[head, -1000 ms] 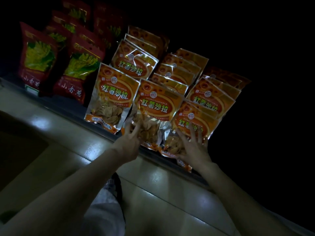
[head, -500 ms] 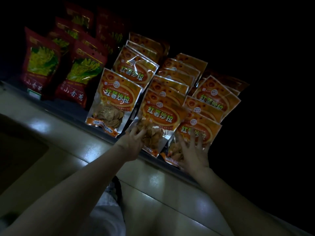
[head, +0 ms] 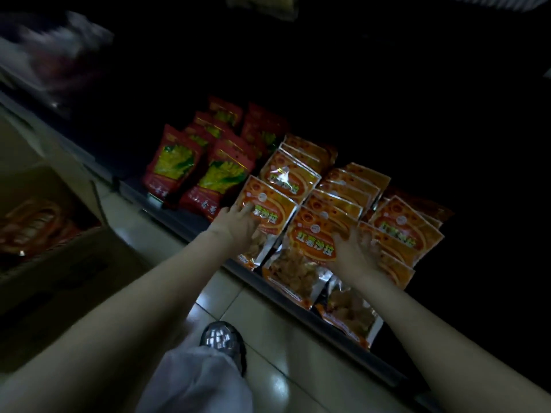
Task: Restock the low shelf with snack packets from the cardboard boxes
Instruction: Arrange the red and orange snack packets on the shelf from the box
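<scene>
Two hands are on the orange packets at the front of the low shelf (head: 190,226). Half a second ago the left hand (head: 238,223) was touching the middle front packet low down; now it lies on the front-left orange packet (head: 269,214), fingers fairly straight and spread over its face, pressing rather than gripping as far as the dim light shows. The right hand (head: 356,254) was on the rightmost front packet; now it sits between the middle front packet (head: 307,254) and the packets at its 3 o'clock, fingers loosely spread; whether any finger hooks an edge I cannot tell. The view has also swung back, so a cardboard box (head: 59,234) with more orange packets inside now shows at 9 o'clock, and a shoe (head: 222,341) at 6 o'clock.

I judge this as squaring-up: the packets already placed are being pushed into neat rows, and the box still holds stock, so restocking is not finished.

The orange packets stand in three rows running from 7 o'clock back toward 1 o'clock, each leaning back on the one behind. Their long axis runs from the clear window at the bottom to the sealed top, tops pointing toward 1 o'clock, printed faces toward the aisle. The red packets (head: 176,165) at 10 o'clock of them stand the same way.
</scene>
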